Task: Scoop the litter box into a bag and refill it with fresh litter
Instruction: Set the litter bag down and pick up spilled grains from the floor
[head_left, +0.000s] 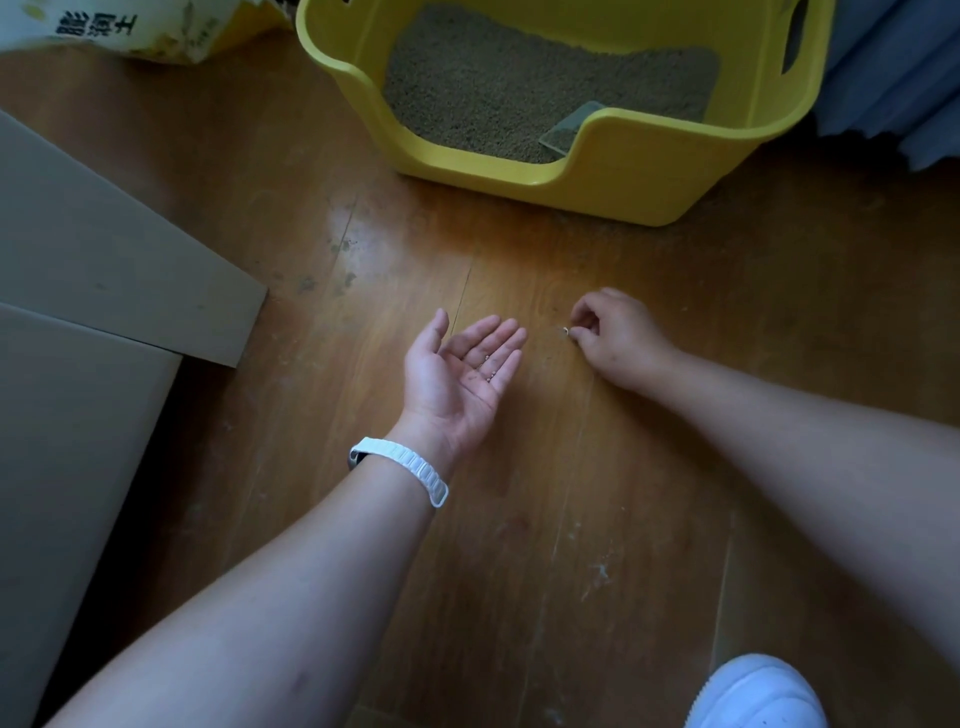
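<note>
The yellow litter box (618, 179) stands on the wooden floor at the top, filled with grey-brown litter (519, 88). A clear scoop (569, 127) lies in its front right corner. The litter bag (124, 28) with printed characters leans at the top left. My left hand (460, 371) is held palm up over the floor, fingers straight, with a few litter grains lying on the fingers. My right hand (613, 338) is down on the floor to the right of it, its fingertips pinching a small litter grain (565, 330).
Grey cardboard flaps (104, 249) cover the left side. Blue-grey fabric (893, 78) hangs at the top right behind the box. A white shoe (758, 696) shows at the bottom right. Dusty scuffs and specks mark the floorboards.
</note>
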